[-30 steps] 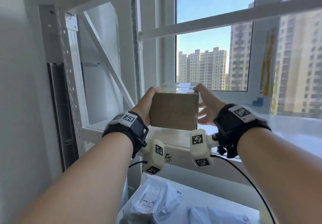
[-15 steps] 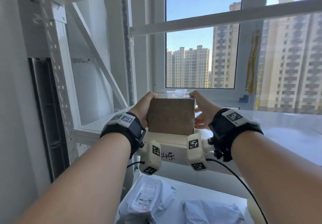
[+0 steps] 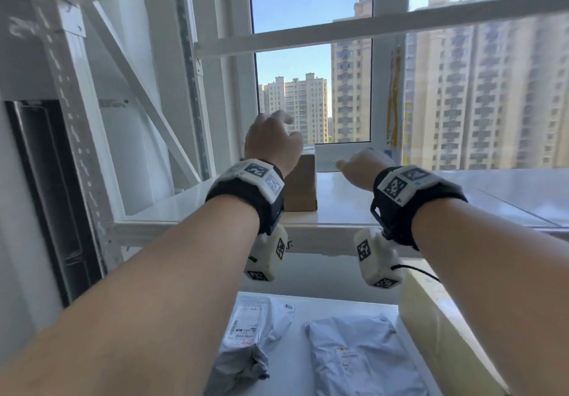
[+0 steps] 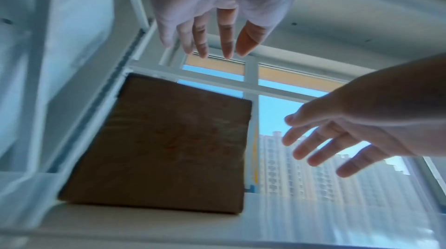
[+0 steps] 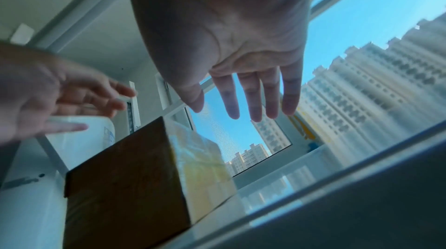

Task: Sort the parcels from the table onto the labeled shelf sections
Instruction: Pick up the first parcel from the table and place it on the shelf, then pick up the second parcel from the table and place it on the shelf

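Note:
A brown cardboard box (image 3: 303, 184) stands on the white shelf board (image 3: 345, 208) near its left end, seen also in the left wrist view as box (image 4: 169, 144) and the right wrist view as box (image 5: 125, 186). My left hand (image 3: 271, 140) hovers above and in front of the box, fingers spread and holding nothing (image 4: 207, 43). My right hand (image 3: 360, 164) hangs to the right of the box, fingers straight and apart from it (image 5: 251, 104). On the table below lie two grey mailer bags, one crumpled (image 3: 252, 340) and one flat (image 3: 363, 355).
A white shelf upright (image 3: 74, 112) and a diagonal brace (image 3: 147, 94) stand at the left. A crossbar (image 3: 369, 31) runs above the shelf level. Behind is a window (image 3: 311, 66) onto tower blocks. A pale yellowish box (image 3: 437, 328) sits at the table's right.
Both hands have let go of the cardboard box, which now rests on the shelf. The hands have drawn back and apart from it, the left one rising.

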Demonstrator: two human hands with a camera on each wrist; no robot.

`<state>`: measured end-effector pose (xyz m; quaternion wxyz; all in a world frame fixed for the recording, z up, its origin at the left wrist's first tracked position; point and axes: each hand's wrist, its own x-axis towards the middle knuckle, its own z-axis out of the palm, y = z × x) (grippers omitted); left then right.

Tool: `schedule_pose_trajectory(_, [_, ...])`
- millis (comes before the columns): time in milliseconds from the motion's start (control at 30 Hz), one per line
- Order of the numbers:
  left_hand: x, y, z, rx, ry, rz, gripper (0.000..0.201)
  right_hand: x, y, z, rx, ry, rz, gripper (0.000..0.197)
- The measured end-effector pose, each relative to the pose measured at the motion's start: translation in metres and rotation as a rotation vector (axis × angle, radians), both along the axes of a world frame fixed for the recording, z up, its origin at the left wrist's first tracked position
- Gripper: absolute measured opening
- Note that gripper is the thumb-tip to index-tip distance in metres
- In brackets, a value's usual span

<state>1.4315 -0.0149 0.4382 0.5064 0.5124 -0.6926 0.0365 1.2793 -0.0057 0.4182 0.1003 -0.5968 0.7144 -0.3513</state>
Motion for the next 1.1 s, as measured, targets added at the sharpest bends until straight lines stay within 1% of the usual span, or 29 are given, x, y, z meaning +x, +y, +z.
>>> schedule_pose_trajectory(33, [-0.011, 0.007, 0.001, -0.003, -0.033, -0.047, 0.039, -0.008, 0.007, -0.001, -0.032, -0.004, -0.033, 0.038])
schedule_pose_trajectory(67, [-0.022, 0.013, 0.000, 0.013, -0.066, -0.088, 0.038, -0.016, 0.016, -0.003, -0.035, 0.081, -0.073, 0.037])
schedule_pose_trajectory(167, [-0.055, 0.027, -0.015, 0.124, -0.179, -0.179, 0.043, -0.043, 0.048, -0.015, -0.089, 0.205, -0.151, 0.030])
schedule_pose_trajectory(233, [-0.079, 0.036, -0.029, 0.196, -0.234, -0.231, 0.047, -0.063, 0.071, -0.024, -0.086, 0.261, -0.202, 0.028])
schedule_pose_trajectory(300, [-0.101, 0.047, -0.041, 0.262, -0.255, -0.275, 0.047, -0.081, 0.095, -0.033, -0.047, 0.293, -0.252, 0.028])
schedule_pose_trajectory(400, [-0.136, 0.069, -0.061, 0.323, -0.319, -0.351, 0.048, -0.110, 0.133, -0.045, 0.007, 0.281, -0.319, 0.027])
schedule_pose_trajectory(500, [-0.172, 0.096, -0.081, 0.303, -0.406, -0.436, 0.047, -0.137, 0.174, -0.056, 0.039, 0.284, -0.395, 0.028])
schedule_pose_trajectory(600, [-0.208, 0.125, -0.097, 0.295, -0.448, -0.517, 0.042, -0.166, 0.210, -0.069, 0.079, 0.301, -0.470, 0.034])
schedule_pose_trajectory(700, [-0.249, 0.155, -0.113, 0.318, -0.486, -0.606, 0.042, -0.200, 0.243, -0.086, 0.124, 0.324, -0.524, 0.036])
schedule_pose_trajectory(833, [-0.306, 0.198, -0.129, 0.356, -0.574, -0.695, 0.046, -0.251, 0.287, -0.111, 0.197, 0.314, -0.582, 0.027])
schedule_pose_trajectory(933, [-0.351, 0.236, -0.141, 0.360, -0.628, -0.728, 0.045, -0.295, 0.322, -0.129, 0.227, 0.290, -0.627, 0.030])
schedule_pose_trajectory(1100, [-0.430, 0.298, -0.167, 0.399, -0.691, -0.805, 0.042, -0.367, 0.389, -0.155, 0.217, 0.221, -0.688, 0.037])
